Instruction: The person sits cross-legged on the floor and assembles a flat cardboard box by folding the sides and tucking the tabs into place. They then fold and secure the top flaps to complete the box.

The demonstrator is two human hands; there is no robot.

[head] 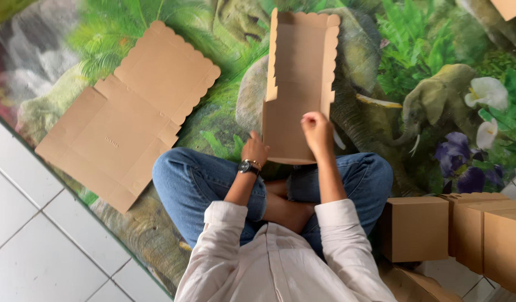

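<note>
I see my left hand (254,149) and right hand (316,130) both pinching the flat kraft box blank (297,84) upright above my knees — loose side flaps could buckle or crease off-line if my grip twists.

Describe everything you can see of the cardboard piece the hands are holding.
The flat box blank is plain brown cardboard, unfolded, long and narrow, with scalloped edges along its far flaps and notches at mid-length. It lies lengthwise away from the person over the jungle-print mat, its near end above the jeans. The left hand grips its near left edge; the right hand presses on its face.
</note>
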